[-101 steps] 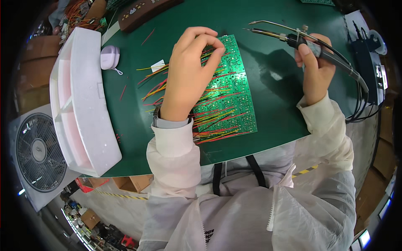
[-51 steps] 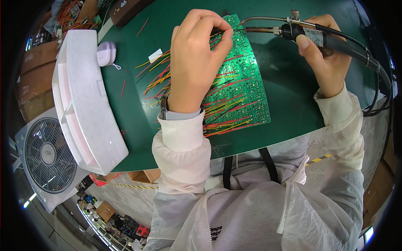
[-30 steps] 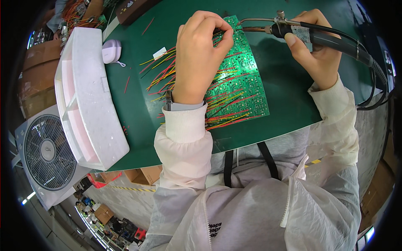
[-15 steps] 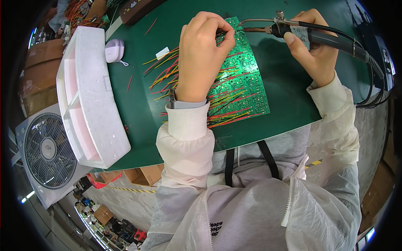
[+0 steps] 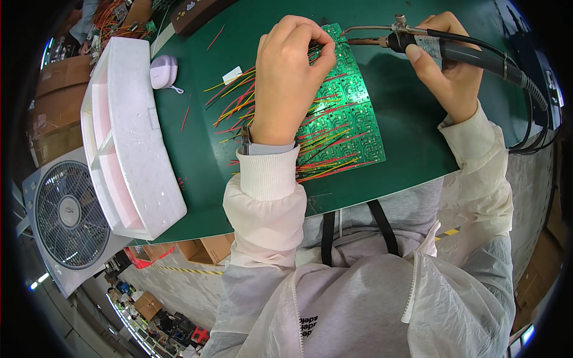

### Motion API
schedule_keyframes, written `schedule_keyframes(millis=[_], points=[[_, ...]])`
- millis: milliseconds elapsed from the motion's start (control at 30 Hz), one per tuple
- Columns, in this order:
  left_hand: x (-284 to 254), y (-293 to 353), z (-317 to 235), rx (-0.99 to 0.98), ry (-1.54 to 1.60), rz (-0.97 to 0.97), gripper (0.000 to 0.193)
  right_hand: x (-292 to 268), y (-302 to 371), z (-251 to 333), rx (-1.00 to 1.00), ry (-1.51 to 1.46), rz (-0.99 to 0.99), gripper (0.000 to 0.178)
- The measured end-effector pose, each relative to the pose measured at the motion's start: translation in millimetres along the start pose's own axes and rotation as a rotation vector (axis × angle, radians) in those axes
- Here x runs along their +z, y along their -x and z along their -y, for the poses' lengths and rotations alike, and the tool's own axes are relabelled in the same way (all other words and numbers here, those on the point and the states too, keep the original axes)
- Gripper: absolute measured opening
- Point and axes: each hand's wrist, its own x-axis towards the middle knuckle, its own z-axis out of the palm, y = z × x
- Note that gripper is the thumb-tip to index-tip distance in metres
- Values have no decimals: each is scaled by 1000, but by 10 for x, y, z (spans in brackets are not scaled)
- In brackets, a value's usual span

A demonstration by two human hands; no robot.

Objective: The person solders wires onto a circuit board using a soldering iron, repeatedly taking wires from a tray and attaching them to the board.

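A green circuit board panel [image 5: 355, 128] lies on the green mat, with red, yellow and black wires [image 5: 234, 107] running across it and out past its left side. My left hand [image 5: 292, 77] is over the panel's upper left part, thumb and index finger pinched near its far end. A wire seems to be in the pinch, though the fingertips mostly hide it. In my right hand [image 5: 450, 71] is a soldering iron [image 5: 427, 45] with a thin feed tube clamped along its top. Its tip and the tube's end meet the panel's far right edge.
A white foam tray [image 5: 140, 137] with compartments stands at the left, beside a small lilac case [image 5: 163, 71]. A white label [image 5: 232, 75] and loose red wire bits [image 5: 185, 119] lie on the mat [image 5: 412, 137]. A box fan [image 5: 68, 212] is farther left. Black cables [image 5: 528, 128] trail at right.
Hardly anything differs. The soldering iron and my right hand have shifted very slightly; my left hand keeps its pinch in place.
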Motion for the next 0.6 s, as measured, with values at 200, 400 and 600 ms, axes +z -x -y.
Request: schedule_keyframes(millis=[200,400,600], points=[[-2,-3,-8,-10,6,9,10,9,17,-38,-31,2,-11,22],[34,5,26,12,26,-26,11,11,6,-38,-72,8,-13,22],[29,5,30,18,15,-28,11,32,9,-42,-61,7,-32,22]])
